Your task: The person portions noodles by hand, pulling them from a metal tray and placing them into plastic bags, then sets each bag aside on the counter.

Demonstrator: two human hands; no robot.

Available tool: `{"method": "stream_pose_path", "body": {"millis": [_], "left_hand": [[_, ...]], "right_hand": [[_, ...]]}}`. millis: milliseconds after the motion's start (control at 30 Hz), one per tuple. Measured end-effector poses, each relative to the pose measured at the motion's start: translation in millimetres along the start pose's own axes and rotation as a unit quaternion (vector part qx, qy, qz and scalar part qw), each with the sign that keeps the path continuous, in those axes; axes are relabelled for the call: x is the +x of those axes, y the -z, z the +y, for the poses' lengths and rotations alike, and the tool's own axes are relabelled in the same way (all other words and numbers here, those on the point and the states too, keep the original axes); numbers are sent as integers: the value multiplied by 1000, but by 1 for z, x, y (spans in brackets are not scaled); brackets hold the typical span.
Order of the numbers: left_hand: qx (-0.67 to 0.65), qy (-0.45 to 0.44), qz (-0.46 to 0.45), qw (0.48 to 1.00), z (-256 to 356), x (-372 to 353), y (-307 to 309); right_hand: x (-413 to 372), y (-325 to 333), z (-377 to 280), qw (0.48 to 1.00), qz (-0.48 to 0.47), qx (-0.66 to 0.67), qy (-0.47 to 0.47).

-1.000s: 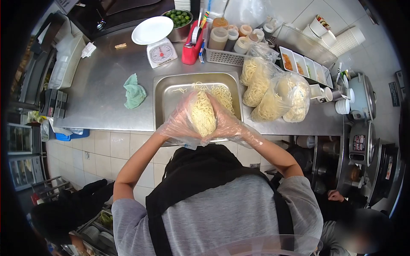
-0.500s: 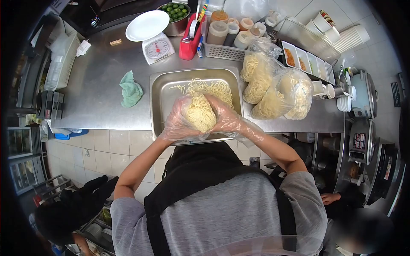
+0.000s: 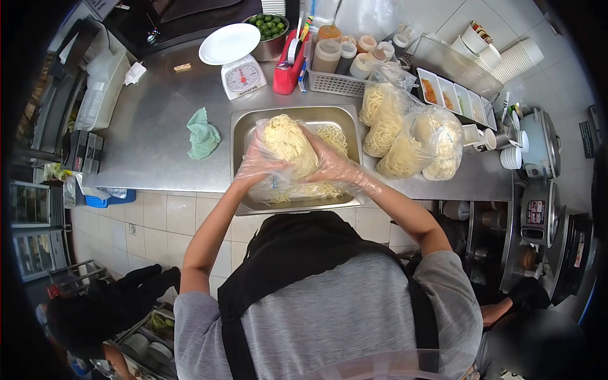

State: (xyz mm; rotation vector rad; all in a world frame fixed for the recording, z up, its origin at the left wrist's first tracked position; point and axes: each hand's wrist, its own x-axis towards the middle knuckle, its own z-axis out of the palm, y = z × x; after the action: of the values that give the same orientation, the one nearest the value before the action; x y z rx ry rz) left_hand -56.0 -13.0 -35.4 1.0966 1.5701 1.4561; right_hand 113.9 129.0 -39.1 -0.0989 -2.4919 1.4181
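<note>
Between my two gloved hands is a large clump of pale noodles [image 3: 288, 144], held above a steel tray [image 3: 237, 136]. My left hand [image 3: 261, 161] is wrapped round the clump's left side, and my right hand [image 3: 329, 161] presses on its right side. Both hands wear clear plastic gloves. Loose noodles [image 3: 332, 138] lie in the tray behind my right hand, and more strands lie near the tray's front. Several bags of noodles [image 3: 400, 152] stand just right of the tray.
A green cloth [image 3: 203, 134] lies left of the tray. Behind are a scale with a white plate [image 3: 243, 77], a red tape dispenser [image 3: 289, 68], a basket of sauce bottles [image 3: 335, 82] and a bowl of limes [image 3: 266, 28]. Other people are at the lower left and lower right.
The noodle clump has risen and moved back over the tray with both hands. More strands now show near the tray's front. The camera view has shifted slightly.
</note>
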Motion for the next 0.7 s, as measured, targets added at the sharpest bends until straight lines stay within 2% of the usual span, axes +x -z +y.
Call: {"method": "stream_pose_path", "body": {"millis": [100, 200, 300, 400, 500, 567, 633, 700], "left_hand": [[73, 99, 88, 988, 26, -5, 2], [-135, 249, 15, 959, 3, -6, 27], [-259, 291, -32, 920, 12, -28, 29], [-302, 308, -30, 902, 17, -43, 27], [-309, 353, -24, 883, 6, -52, 27], [-320, 382, -18, 867, -12, -56, 28], [-344, 400, -7, 850, -28, -60, 26], [-321, 375, -47, 868, -32, -63, 34]], "right_hand": [[12, 7, -1, 999, -20, 43, 15], [16, 27, -46, 955, -87, 246, -141], [21, 36, -44, 898, -149, 295, -291], [18, 29, -38, 854, -85, 365, -360], [18, 16, -10, 829, -61, 419, -365], [25, 4, 25, 815, -68, 417, -396], [28, 3, 28, 814, -66, 410, -406], [24, 5, 23, 824, -56, 400, -396]]}}
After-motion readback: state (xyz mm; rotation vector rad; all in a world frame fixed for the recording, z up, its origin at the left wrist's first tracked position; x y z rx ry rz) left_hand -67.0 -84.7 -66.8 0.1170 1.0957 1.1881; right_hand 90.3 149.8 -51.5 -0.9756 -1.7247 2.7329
